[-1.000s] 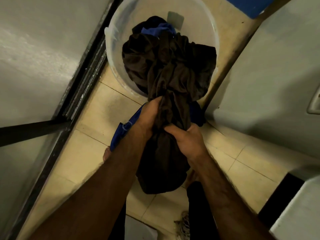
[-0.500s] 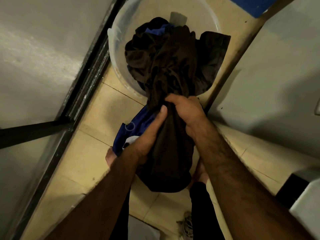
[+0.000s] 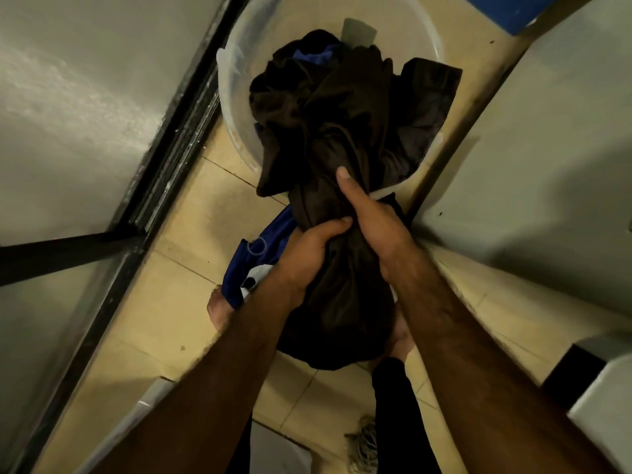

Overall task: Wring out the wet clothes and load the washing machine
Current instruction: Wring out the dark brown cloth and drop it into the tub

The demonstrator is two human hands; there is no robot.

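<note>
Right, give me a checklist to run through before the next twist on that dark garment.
1. Left hand closed around the dark brown garment: ok.
2. Right hand closed around it just above the left: ok.
3. Upper part of the garment over the clear plastic tub: ok.
4. Lower bunch over the tub, so drips are caught: not ok, it hangs over the tiled floor.
5. Blue garment kept out of the twist: ok, it hangs behind the left hand.
6. Water coming out: cannot tell.

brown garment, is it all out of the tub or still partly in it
Partly in. The brown garment is bunched between the left hand and right hand over the floor, while its upper part is heaped inside the clear tub.
</note>
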